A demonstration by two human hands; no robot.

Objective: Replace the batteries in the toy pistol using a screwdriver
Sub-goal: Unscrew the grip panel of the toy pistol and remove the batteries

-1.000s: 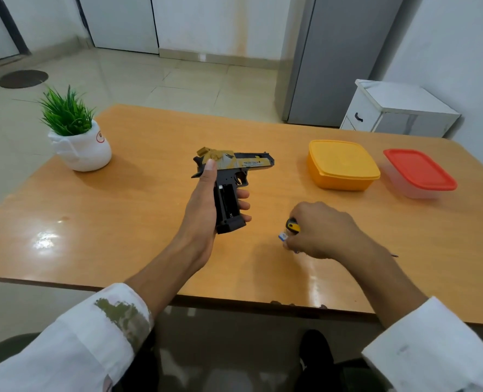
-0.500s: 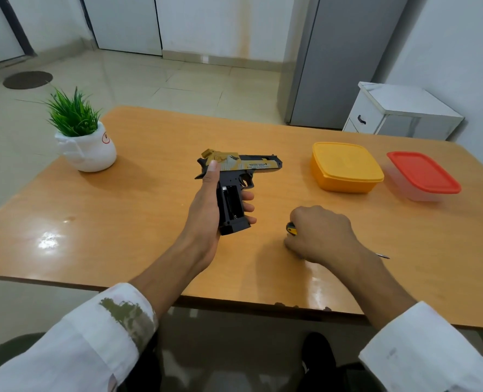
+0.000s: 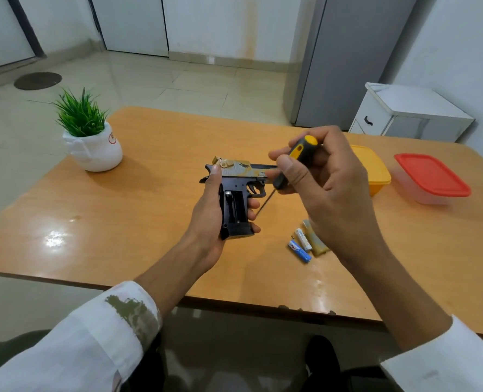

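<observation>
My left hand (image 3: 210, 219) grips the black and gold toy pistol (image 3: 236, 190) by its handle above the table, barrel pointing right. The battery compartment in the grip lies open and looks empty. My right hand (image 3: 325, 188) holds a black and yellow screwdriver (image 3: 292, 162) raised just right of the pistol, its thin shaft slanting down-left toward the grip. On the table below lie a blue battery (image 3: 299, 251), a white battery (image 3: 303, 239) and a gold cover piece (image 3: 315, 241).
The orange wooden table (image 3: 149, 210) carries a potted green plant (image 3: 89, 137) at the far left, a yellow lidded box (image 3: 374, 171) and a red-lidded box (image 3: 431, 178) at the right. A white cabinet (image 3: 410, 114) stands beyond the table's far right.
My right hand has lifted the screwdriver off the table and brought it up beside the pistol, uncovering the batteries and cover on the table. The left hand keeps hold of the pistol.
</observation>
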